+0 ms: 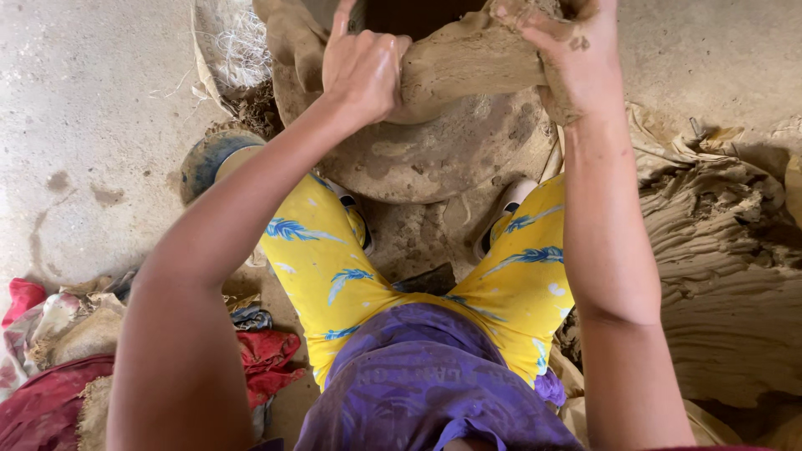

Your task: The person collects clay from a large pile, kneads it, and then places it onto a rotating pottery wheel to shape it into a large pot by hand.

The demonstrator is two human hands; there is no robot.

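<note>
Dusty grey floor (92,108) lies all around you, and you sit low with your knees apart in yellow trousers (334,276) and a purple shirt (426,384).

Between your feet sits a round clay pot (434,159), wide and brown. On top of it rests a thick roll of wet clay (468,63), lying across the rim.

Your left hand (361,67) is curled tight around one end of the roll, with one finger poking up. Your right hand (568,46) is muddy and folded over the other end, gripping it too. Both hands are closed on the clay.

What could go wrong? The roll is soft. If you squeeze too hard or pull your hands apart, it may tear in the middle. If you push down a lot, the pot wall under it could dent or sag. Muddy fingers are slippy, so an end might slide out and drop.

The pot's mouth is dark at the top edge of the view, and you cannot tell what is inside. A blue bowl (209,159) sits near your left knee, mostly hidden, so its inside cannot be seen either.

A big heap of clay (718,276) sits on your right. Red cloth (50,401) lies bunched on your left.
</note>
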